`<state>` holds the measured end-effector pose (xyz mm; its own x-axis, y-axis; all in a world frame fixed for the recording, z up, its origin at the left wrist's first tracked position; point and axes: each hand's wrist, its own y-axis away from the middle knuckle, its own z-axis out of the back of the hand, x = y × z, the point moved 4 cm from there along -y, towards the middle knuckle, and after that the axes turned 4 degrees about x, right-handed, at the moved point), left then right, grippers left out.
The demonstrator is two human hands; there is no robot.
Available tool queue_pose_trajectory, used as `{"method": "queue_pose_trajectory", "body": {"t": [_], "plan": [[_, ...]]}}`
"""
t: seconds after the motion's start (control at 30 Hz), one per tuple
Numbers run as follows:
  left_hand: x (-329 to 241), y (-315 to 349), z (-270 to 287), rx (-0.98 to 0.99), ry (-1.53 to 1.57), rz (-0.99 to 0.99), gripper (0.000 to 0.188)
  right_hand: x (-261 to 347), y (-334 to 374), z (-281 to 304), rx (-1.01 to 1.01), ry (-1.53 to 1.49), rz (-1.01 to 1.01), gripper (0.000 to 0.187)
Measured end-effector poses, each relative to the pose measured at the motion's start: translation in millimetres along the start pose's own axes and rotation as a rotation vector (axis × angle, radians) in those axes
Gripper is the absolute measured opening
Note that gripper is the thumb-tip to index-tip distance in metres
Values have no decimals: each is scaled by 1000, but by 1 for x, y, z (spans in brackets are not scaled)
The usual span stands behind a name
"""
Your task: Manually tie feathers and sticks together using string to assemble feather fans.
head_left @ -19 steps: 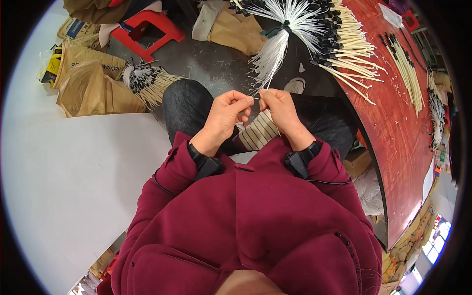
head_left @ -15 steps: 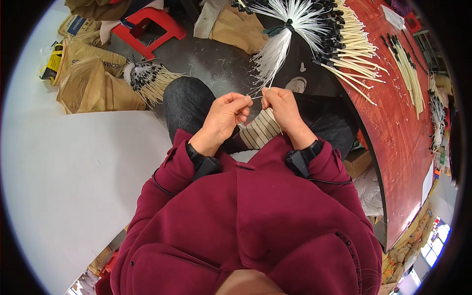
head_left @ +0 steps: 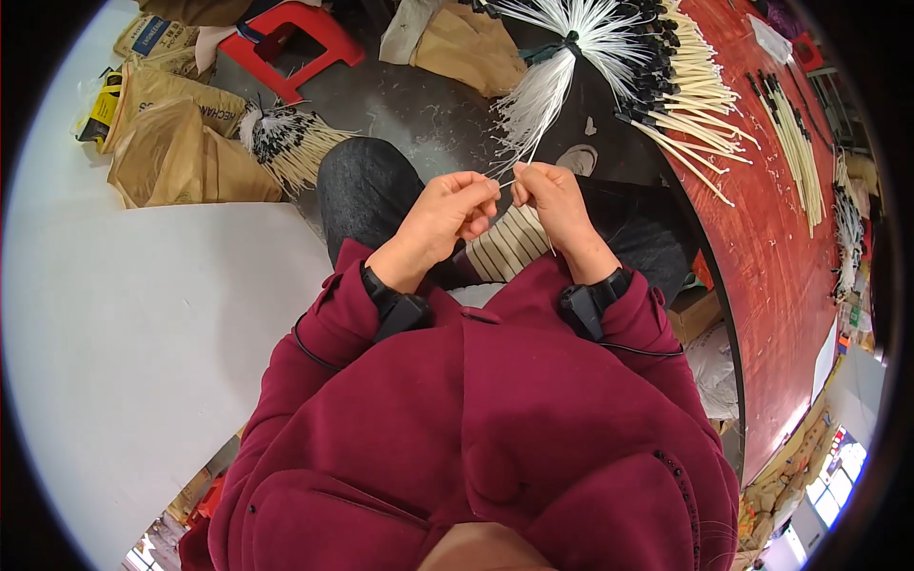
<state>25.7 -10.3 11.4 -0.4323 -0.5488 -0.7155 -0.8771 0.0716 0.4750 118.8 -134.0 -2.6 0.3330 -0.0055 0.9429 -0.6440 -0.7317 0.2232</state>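
Observation:
Above my lap, my left hand (head_left: 446,211) pinches a thin white cord (head_left: 506,184) between thumb and fingertips. Close to its right, my right hand (head_left: 560,207) is closed on the same cord, and a short length hangs below that hand. Just beyond both hands spreads a big bundle of white cords (head_left: 541,90), gathered by a dark tie (head_left: 571,40). Loose cord ends trail from it toward my fingers. Black pieces and cream-coloured rods (head_left: 700,90) fan out on the bundle's right side. How the cord runs inside my fingers is hidden.
A red-brown table (head_left: 762,305) curves along my right, with more cream rods (head_left: 795,143) on it. At my left is a white board-like surface (head_left: 143,333). Brown paper sacks (head_left: 157,157), another rod bundle (head_left: 290,143) and a red stool (head_left: 314,48) stand beyond it.
Both hands have shifted slightly, staying close together with the cord pinched between them. The whole view has moved a little; the bundle and table look otherwise the same.

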Motion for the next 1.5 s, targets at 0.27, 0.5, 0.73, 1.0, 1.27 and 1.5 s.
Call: {"method": "queue_pose_trajectory", "body": {"t": [0.27,0.5,0.73,1.0,1.27,1.5], "plan": [[10,10,-3,-157,413,169,19,5,2,-1,4,-21,9,37],[9,12,10,-77,141,58,17,5,1,-1,3,-71,0,38],[21,5,16,59,366,70,12,8,1,0,29,-48,54,38],[33,4,12,53,402,87,10,6,1,-1,-6,-8,76,37],[0,11,-3,-68,31,28,13,10,2,-1,14,-70,22,37],[14,7,8,105,65,14,16,2,0,-1,89,-164,-5,37]]}}
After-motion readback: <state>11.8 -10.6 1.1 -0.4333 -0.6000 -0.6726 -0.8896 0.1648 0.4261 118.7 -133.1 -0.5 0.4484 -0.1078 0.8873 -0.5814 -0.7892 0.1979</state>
